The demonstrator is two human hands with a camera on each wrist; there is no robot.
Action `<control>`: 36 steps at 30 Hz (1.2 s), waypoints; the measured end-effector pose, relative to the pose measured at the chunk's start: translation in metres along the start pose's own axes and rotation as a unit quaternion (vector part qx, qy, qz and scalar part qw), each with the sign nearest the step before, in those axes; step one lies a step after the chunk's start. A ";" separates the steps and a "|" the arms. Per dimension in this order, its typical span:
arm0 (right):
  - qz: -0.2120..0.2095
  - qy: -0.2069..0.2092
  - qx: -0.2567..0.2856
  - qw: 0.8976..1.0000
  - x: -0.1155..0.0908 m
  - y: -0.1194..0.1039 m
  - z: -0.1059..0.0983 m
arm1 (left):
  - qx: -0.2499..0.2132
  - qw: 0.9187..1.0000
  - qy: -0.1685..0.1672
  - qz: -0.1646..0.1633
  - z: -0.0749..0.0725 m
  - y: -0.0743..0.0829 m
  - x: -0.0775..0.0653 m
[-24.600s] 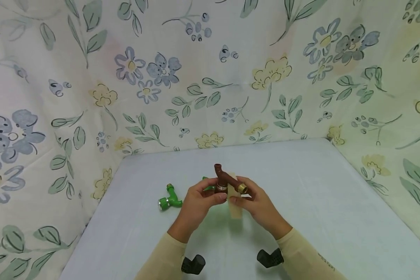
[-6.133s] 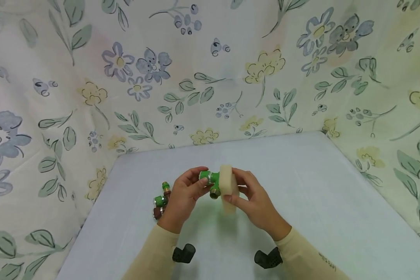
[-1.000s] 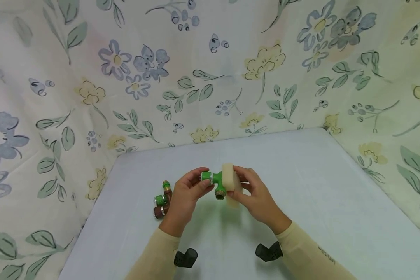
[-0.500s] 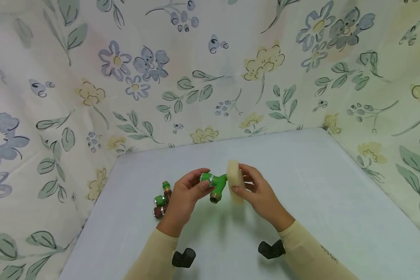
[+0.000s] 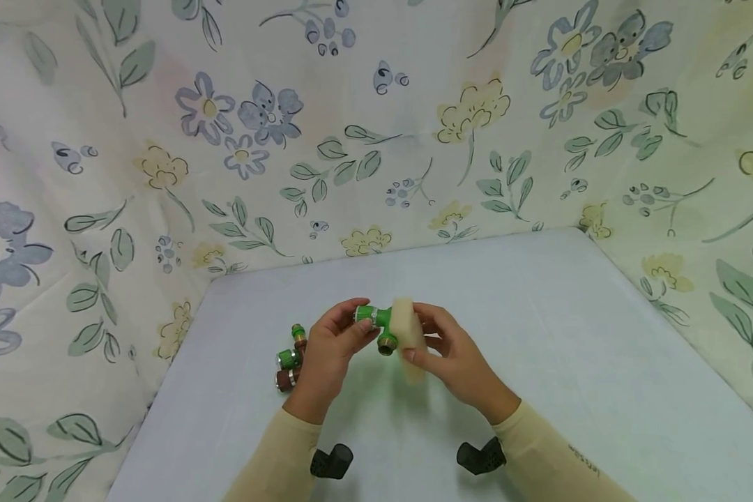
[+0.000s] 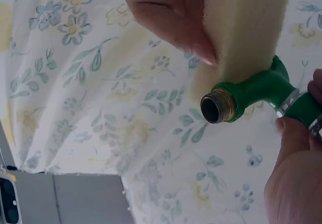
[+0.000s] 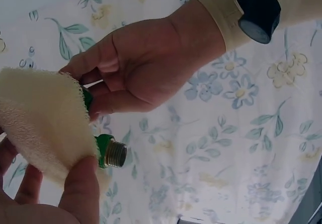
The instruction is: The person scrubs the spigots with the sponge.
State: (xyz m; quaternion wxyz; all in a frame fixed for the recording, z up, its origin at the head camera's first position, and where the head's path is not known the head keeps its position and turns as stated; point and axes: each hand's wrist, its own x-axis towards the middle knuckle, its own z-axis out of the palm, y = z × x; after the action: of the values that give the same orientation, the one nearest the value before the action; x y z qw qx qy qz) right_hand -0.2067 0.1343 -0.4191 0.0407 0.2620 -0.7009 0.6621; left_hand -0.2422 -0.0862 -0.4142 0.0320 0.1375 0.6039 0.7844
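Note:
My left hand (image 5: 331, 352) grips a green tap (image 5: 384, 318) by its ribbed knob, above the middle of the table. The tap's threaded brass end points down toward me; in the left wrist view its opening (image 6: 213, 109) looks dark. A thick cream sponge (image 5: 403, 322) is in my right hand (image 5: 454, 359), thumb on the near side and fingers behind. The sponge lies against the tap's spout side and hides part of it. From the right wrist view, the sponge (image 7: 48, 118) covers most of the tap, leaving the threaded end (image 7: 115, 153) showing.
Further taps lie close together on the white table (image 5: 539, 314), left of my left forearm: a green knob (image 5: 286, 359) and a brown knob (image 5: 285, 380) show, partly hidden by that hand. Floral cloth (image 5: 376, 174) hangs behind the table and at both sides.
Since half a second ago, the sponge has moved left over the tap's spout, and the tap has turned slightly. Much earlier, my hands held a brown tap, with a green one lying at left.

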 end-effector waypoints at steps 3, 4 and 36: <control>-0.005 -0.026 0.077 0.997 0.001 0.009 -0.001 | -0.010 1.000 0.013 0.001 0.001 -0.001 0.001; -0.011 -0.035 0.098 0.994 0.001 0.007 0.000 | -0.011 1.000 0.017 0.001 0.001 -0.001 0.001; -0.087 0.067 -0.121 0.987 0.002 -0.020 0.014 | 0.113 0.991 -0.024 -0.062 0.020 -0.021 -0.003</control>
State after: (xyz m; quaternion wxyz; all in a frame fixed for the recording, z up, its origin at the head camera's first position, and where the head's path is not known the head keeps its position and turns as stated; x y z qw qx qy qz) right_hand -0.1964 0.1208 -0.4022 0.1767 0.2705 -0.7460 0.5823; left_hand -0.2367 -0.0627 -0.4301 0.0793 0.1216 0.6948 0.7044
